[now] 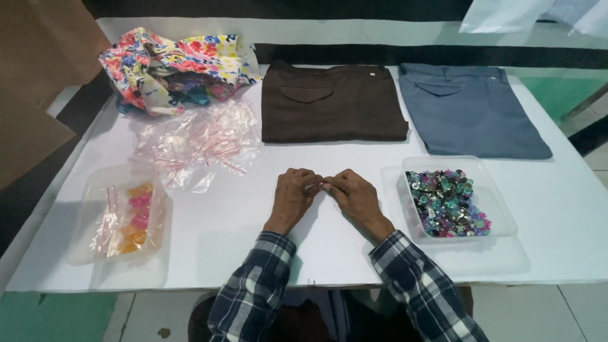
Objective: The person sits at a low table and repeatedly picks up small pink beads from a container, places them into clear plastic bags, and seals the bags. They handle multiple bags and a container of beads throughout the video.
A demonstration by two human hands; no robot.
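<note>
Head view: left hand [292, 193] and right hand [354, 193] are meeting fingertip to fingertip at the middle of the white surface [557, 215], both grips pinching closed on a tiny red-edged clear bag [320, 185] between them. Clear tray of mixed buttons [448, 202] is sitting just right of the right hand, loose bag pile [199, 142] lying up left.

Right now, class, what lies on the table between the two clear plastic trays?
In the head view, the person's left hand and right hand, fingertips together pinching something small.
</note>
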